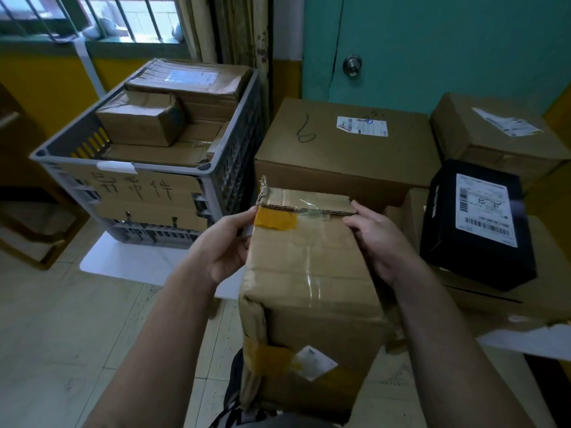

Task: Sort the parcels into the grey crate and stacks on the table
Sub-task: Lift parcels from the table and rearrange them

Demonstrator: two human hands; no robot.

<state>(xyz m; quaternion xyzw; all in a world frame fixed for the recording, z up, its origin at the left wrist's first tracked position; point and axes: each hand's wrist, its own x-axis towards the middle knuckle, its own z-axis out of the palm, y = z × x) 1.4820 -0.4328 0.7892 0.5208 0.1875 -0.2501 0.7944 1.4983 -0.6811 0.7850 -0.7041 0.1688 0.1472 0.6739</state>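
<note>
I hold a worn brown cardboard parcel (pixel 309 273) with yellow tape in front of me, above the floor. My left hand (pixel 227 245) grips its left side near the top. My right hand (pixel 375 239) grips its right side, fingers over the top edge. The grey crate (pixel 222 168) stands to the left on a white table and contains several brown parcels (pixel 139 122). A large brown box (pixel 346 149) marked with a "6" sits straight ahead. A black parcel (pixel 475 223) with a white label lies to the right on other boxes.
Another brown box (pixel 494 134) with a label sits at the back right. A teal door (pixel 432 47) stands behind the boxes. A barred window (pixel 92 17) and curtain are at the back left. Tiled floor (pixel 77 319) lies lower left. A wooden piece of furniture (pixel 21 230) is at the far left.
</note>
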